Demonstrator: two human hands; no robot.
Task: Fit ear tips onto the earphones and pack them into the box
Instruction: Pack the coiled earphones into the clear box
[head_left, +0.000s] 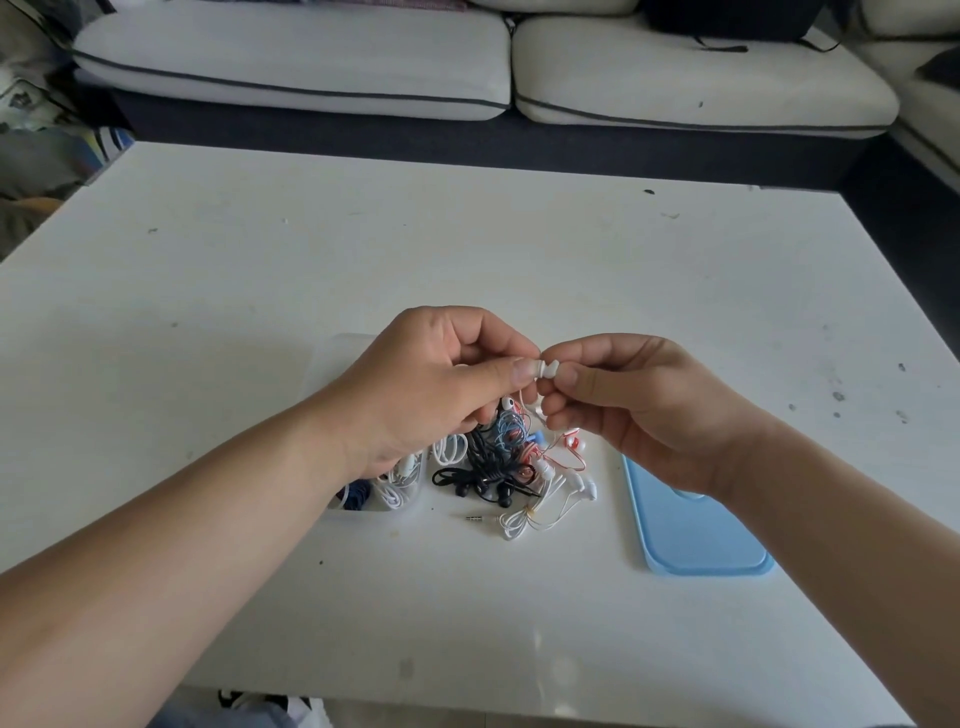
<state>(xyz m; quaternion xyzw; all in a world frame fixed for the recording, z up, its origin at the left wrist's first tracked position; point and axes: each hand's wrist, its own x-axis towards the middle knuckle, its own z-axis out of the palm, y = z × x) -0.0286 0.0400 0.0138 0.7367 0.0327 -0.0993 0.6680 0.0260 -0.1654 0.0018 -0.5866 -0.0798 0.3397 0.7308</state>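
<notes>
Above the table, my left hand pinches a white earbud between thumb and forefinger. My right hand pinches a white ear tip that meets the earbud between the two hands. Under them lies a tangled pile of earphones in black, white, red and blue. A clear plastic box sits partly under my left hand, with white and blue earphones inside. The held earbud's cable hangs toward the pile.
A light blue lid lies flat on the white table, right of the pile and partly under my right wrist. A loose audio plug lies in front of the pile. A white sofa stands beyond the table's far edge.
</notes>
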